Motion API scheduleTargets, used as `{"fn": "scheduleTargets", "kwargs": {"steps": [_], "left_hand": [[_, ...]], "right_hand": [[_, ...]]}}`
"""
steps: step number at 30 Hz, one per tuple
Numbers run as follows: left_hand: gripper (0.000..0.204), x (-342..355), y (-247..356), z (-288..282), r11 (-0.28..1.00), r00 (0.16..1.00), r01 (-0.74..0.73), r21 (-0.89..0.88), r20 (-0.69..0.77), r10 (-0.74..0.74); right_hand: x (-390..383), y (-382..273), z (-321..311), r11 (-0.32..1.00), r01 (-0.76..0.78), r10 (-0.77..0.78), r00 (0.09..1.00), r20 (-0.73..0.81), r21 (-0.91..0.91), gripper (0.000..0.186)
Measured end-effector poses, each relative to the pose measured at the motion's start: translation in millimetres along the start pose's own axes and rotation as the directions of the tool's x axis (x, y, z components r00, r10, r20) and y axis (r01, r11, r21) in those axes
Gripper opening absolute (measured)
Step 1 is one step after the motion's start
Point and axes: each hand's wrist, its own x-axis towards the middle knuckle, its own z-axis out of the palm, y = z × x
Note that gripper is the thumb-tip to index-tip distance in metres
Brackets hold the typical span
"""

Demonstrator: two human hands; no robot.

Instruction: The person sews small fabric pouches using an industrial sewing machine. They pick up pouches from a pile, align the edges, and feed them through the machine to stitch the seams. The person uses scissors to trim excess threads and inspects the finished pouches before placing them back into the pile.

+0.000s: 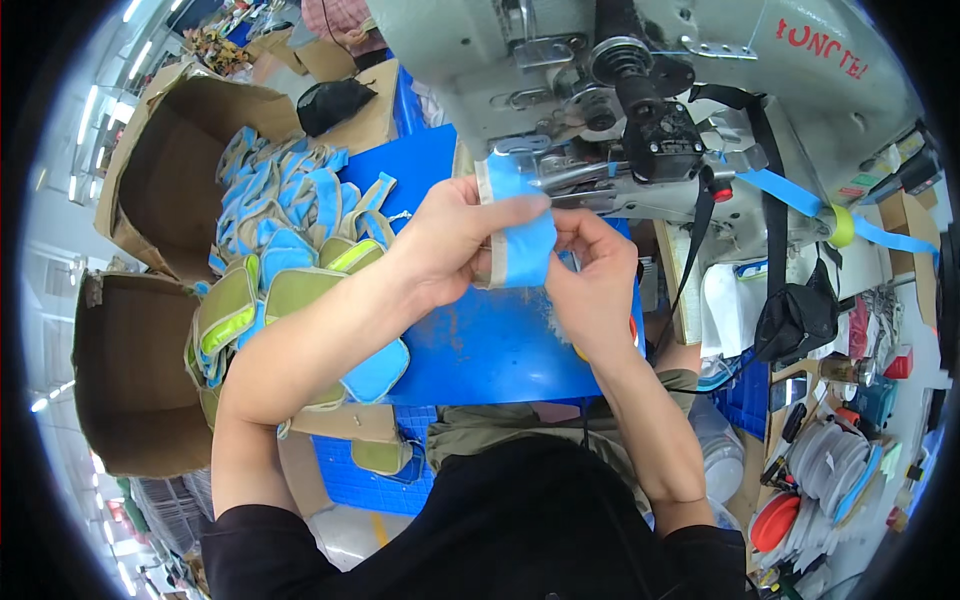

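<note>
A light blue fabric piece with a beige edge strip (526,257) is held up just in front of the industrial sewing machine (455,75). My left hand (447,232) grips it from the left, thumb laid across its face and the other fingers behind. At the piece's right edge, my right hand (597,272) is closed in a pinch of thumb and fingers. The piece's upper end lies close to the machine's metal arm, and I cannot tell whether they touch. A blue binding tape (785,190) runs through a yellow ring (842,226) to the machine's right side.
Blue table (470,345) lies under my hands. At left, blue-and-beige sewn pieces (290,190) and green-and-blue pieces (300,300) are heaped beside two open cardboard boxes (135,370). A black pouch (797,318) hangs at right, above stacked tape rolls (835,465). Someone in pink (343,22) is behind.
</note>
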Motion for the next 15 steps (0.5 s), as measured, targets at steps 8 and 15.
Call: {"fn": "scheduleTargets", "kwargs": {"steps": [8, 15], "left_hand": [[0.024, -11.1, -5.5, -6.6, 0.991, 0.994, -0.111, 0.073, -0.004, 0.111], [0.028, -11.1, -6.7, -13.0, 0.990, 0.998, -0.006, -0.137, 0.068, 0.016]], "right_hand": [[2.5, 1.4, -2.8, 0.937, 0.276, -0.288, 0.957, -0.026, -0.212, 0.024], [-6.0, 19.7, 5.5, 0.920, 0.342, -0.366, 0.925, -0.103, -0.191, 0.027]]}}
